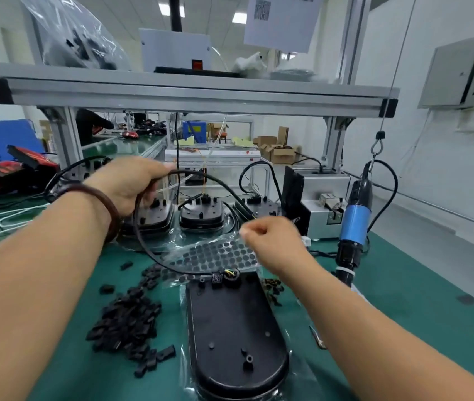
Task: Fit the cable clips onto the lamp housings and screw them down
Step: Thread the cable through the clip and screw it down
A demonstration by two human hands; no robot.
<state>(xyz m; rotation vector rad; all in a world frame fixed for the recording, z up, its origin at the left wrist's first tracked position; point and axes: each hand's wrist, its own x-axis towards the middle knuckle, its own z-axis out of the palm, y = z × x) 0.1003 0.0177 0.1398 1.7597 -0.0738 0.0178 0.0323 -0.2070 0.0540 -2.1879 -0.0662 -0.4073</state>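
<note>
Left hand [131,183] raised, fist closed round the black cable [145,244] that loops from the lamp housing [230,337] lying flat on the table [71,371]; right hand [273,241] curled near the cable's far end (grip unclear), clips [126,316] heaped left

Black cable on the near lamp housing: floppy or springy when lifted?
Probably springy: the cable forms a smooth arc from the left hand down to the lamp housing, with no sagging kinks. It is tethered there, so pulling likely drags the housing.
</note>
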